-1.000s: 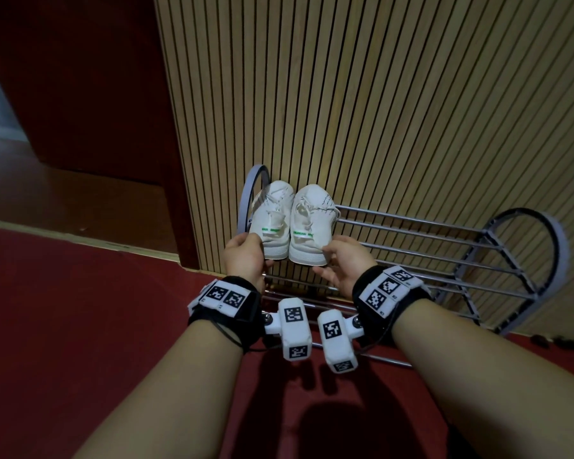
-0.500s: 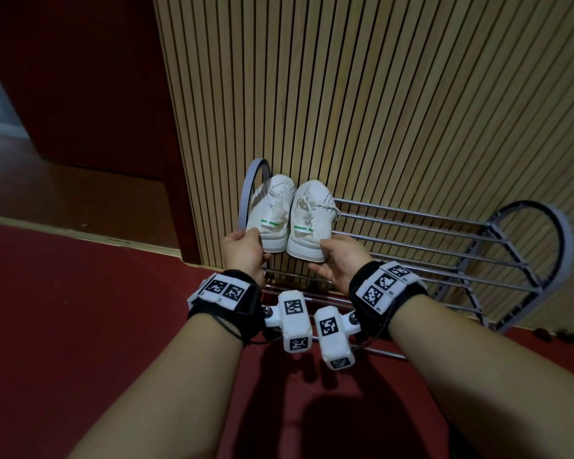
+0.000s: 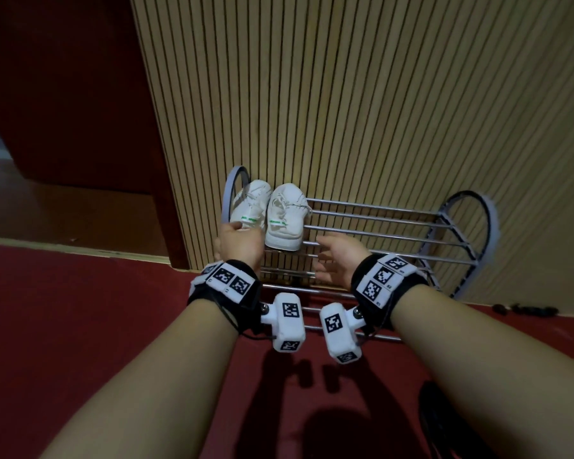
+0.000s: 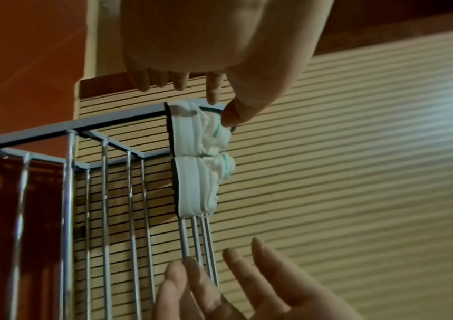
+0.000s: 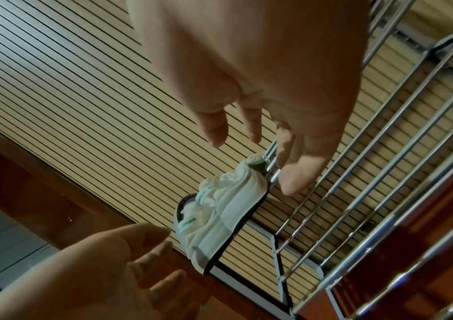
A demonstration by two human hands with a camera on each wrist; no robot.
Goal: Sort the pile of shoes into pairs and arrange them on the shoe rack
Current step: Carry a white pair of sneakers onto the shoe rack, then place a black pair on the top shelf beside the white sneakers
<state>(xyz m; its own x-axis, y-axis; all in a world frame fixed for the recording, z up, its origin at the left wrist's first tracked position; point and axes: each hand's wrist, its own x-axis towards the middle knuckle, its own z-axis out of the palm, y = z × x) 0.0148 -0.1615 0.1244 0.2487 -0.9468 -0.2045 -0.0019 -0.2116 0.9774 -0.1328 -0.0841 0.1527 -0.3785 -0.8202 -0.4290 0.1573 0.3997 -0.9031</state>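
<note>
Home entryway or hall: low chrome-bar shoe rack w/ grey arched ends [image 3: 378,223] stands vs. a tan vertical-slat wood wall panel [image 3: 362,94], on dark red carpet floor [image 3: 80,326], w/ a dark red-brown door [image 3: 63,94] at left.

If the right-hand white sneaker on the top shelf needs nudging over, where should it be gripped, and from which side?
Probably at the heel of the right white lace-up sneaker, coming from the front of the grey metal-bar shoe rack. Its heel faces the person, its toe points at the slatted wall, and the other sneaker crowds its left side. The right hand is nearest.
</note>
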